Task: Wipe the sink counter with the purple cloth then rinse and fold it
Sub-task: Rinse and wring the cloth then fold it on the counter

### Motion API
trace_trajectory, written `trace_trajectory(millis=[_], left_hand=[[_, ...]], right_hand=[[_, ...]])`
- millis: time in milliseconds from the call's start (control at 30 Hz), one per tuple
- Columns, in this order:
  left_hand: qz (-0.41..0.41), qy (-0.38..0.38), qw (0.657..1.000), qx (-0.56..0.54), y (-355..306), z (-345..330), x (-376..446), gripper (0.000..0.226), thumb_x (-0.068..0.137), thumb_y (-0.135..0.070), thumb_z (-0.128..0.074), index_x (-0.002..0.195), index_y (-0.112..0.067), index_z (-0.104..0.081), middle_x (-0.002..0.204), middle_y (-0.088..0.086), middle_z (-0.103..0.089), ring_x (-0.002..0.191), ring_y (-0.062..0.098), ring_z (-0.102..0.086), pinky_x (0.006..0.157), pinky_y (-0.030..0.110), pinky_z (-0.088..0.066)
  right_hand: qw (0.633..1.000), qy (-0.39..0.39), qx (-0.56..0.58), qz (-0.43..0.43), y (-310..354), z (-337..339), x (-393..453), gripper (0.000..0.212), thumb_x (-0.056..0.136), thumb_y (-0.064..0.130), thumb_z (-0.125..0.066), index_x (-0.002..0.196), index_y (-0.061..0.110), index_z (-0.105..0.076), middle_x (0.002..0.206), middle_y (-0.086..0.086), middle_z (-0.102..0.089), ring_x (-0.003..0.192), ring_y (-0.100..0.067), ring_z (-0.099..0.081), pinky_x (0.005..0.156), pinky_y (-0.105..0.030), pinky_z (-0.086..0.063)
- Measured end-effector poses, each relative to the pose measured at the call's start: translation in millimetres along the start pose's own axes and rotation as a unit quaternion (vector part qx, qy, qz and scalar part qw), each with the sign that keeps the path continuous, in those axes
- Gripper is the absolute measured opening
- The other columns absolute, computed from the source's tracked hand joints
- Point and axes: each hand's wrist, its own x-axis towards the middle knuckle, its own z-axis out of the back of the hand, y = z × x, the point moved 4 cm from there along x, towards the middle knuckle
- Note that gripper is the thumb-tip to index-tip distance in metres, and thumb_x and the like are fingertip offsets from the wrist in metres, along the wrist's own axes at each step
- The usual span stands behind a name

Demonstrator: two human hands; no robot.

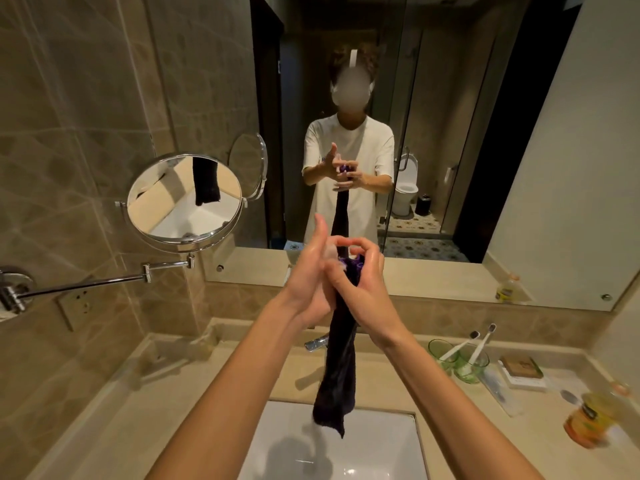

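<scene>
The purple cloth [337,368] hangs wet and dark in a long bunched column above the white sink [381,441]. Both hands hold its top end at chest height. My right hand [363,289] wraps around the bunched top, with thumb and finger curled over it. My left hand [311,275] presses against the cloth from the left, its fingers partly stretched upward. The cloth's lower end dangles just over the basin. The beige stone counter [145,410] surrounds the sink.
A chrome tap [316,342] sits behind the cloth. Right of the sink stand two green glasses with toothbrushes [460,358], a soap box [523,370] and an orange-lidded jar [588,422]. A round swing-arm mirror [185,199] juts from the left wall. The wall mirror reflects a person.
</scene>
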Motion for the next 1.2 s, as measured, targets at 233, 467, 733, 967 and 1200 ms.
trace_trajectory(millis=[233,467,733,967,1200], left_hand=[[-0.071,-0.038,0.978,0.19,-19,44,-1,0.07,0.091,-0.067,-0.054,0.14,-0.016,-0.051,0.116,0.015,-0.07,0.107,0.022,-0.073,0.116,0.054,-0.044],[0.004,0.092,0.977,0.191,56,38,-4,0.07,0.071,-0.017,-0.087,0.13,-0.033,-0.052,0.118,-0.005,-0.07,0.111,0.017,-0.069,0.1,0.036,-0.054],[0.028,0.031,0.968,0.249,115,49,-7,0.028,0.086,0.001,-0.072,0.1,-0.022,-0.067,0.067,0.0,-0.067,0.068,0.017,-0.067,0.075,0.033,-0.056],[0.12,0.015,0.949,0.292,189,101,-28,0.029,0.079,-0.014,-0.073,0.107,-0.02,-0.068,0.092,0.001,-0.07,0.087,0.018,-0.072,0.095,0.045,-0.061],[0.125,-0.015,0.956,0.264,223,132,-42,0.046,0.089,-0.003,-0.063,0.123,-0.034,-0.067,0.102,0.0,-0.07,0.086,0.016,-0.066,0.08,0.034,-0.055]], right_hand=[[0.997,0.041,-0.034,-0.058,-7,4,7,0.037,0.101,0.005,-0.054,0.135,0.02,-0.057,0.113,-0.005,-0.069,0.072,-0.022,-0.075,0.069,-0.031,-0.062],[0.986,0.003,0.137,-0.092,18,-2,23,0.039,0.098,0.039,-0.063,0.086,0.002,-0.06,0.067,-0.001,-0.052,0.058,-0.012,-0.052,0.054,-0.024,-0.047],[0.983,-0.073,0.146,-0.082,21,6,42,0.046,0.09,-0.004,-0.064,0.064,0.02,-0.034,0.056,-0.002,-0.036,0.047,-0.016,-0.039,0.045,-0.026,-0.037],[0.97,-0.141,0.186,-0.066,31,29,63,0.05,0.089,-0.007,-0.063,0.061,0.021,-0.032,0.055,-0.002,-0.034,0.043,-0.017,-0.036,0.043,-0.027,-0.034],[0.96,-0.198,0.159,-0.118,-11,60,61,0.048,0.09,-0.003,-0.063,0.061,0.018,-0.032,0.059,-0.005,-0.033,0.042,-0.015,-0.038,0.042,-0.026,-0.035]])
